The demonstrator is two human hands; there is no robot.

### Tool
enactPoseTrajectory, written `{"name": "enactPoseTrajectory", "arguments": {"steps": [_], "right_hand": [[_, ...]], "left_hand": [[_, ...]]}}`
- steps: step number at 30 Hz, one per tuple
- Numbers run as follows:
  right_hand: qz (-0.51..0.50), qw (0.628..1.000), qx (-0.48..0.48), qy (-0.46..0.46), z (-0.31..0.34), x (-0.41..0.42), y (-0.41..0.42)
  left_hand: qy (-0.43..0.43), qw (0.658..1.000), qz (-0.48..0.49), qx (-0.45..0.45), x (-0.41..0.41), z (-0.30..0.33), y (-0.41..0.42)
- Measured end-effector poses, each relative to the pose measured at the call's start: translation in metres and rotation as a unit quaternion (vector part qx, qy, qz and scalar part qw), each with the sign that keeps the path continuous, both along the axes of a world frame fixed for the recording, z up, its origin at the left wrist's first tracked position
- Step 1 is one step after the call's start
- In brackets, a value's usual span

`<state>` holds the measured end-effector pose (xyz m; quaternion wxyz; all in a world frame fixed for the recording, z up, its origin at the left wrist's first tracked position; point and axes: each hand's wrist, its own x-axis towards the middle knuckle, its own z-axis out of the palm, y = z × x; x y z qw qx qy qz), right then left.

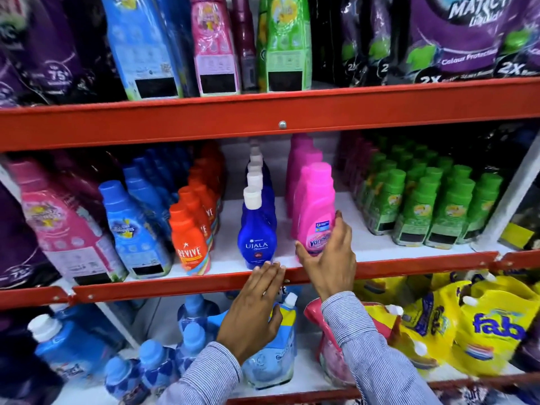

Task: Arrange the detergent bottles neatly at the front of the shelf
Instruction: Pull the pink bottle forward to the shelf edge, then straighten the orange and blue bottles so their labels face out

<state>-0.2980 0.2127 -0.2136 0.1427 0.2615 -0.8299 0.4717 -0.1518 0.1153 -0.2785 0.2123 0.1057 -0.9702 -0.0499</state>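
Where labels read: Ujala bottle [257, 232], Vanish bottle [315, 211].

The white shelf with its red metal front rail [409, 266] carries upright plastic bottles: orange Revive bottle [188, 244], blue Ujala bottle [257, 238], pink Vanish bottle [314, 211], green bottles [438, 209]

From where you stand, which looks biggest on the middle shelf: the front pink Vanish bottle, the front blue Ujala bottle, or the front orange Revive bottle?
Largest to smallest, as seen:
1. pink Vanish bottle
2. blue Ujala bottle and orange Revive bottle, too alike in height to rank.
All three stand near the shelf's front edge, so the ordering seems fair.
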Motion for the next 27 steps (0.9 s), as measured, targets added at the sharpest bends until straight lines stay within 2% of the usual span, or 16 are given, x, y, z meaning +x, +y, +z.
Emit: {"name": "enactPoseTrajectory", "arguments": {"steps": [10,15,19,21,23,25,27], "right_hand": [[-0.010,1.000,-0.001,0.015,-0.005,-0.001,0.002],[-0.021,0.991,-0.067,0.114,-0.002,0.024,-0.003],[0.059,0.973,-0.121,0.189,0.004,0.066,-0.024],[0.124,0.966,-0.136,0.183,0.000,0.086,-0.039],[0.181,0.963,-0.137,0.144,-0.006,0.104,-0.057],[0.217,0.966,-0.123,0.072,-0.013,0.117,-0.075],[0.231,0.967,-0.110,-0.016,-0.019,0.123,-0.091]], "left_hand": [[0.049,0.998,-0.031,0.016,0.006,0.000,-0.004],[0.101,0.994,0.014,-0.038,0.039,0.011,-0.024],[0.160,0.985,0.051,-0.045,0.070,0.020,-0.047],[0.191,0.978,0.086,0.002,0.084,0.025,-0.057],[0.243,0.959,0.117,0.086,0.097,0.030,-0.066],[0.287,0.932,0.141,0.171,0.105,0.034,-0.074],[0.291,0.917,0.158,0.223,0.108,0.037,-0.082]]}}
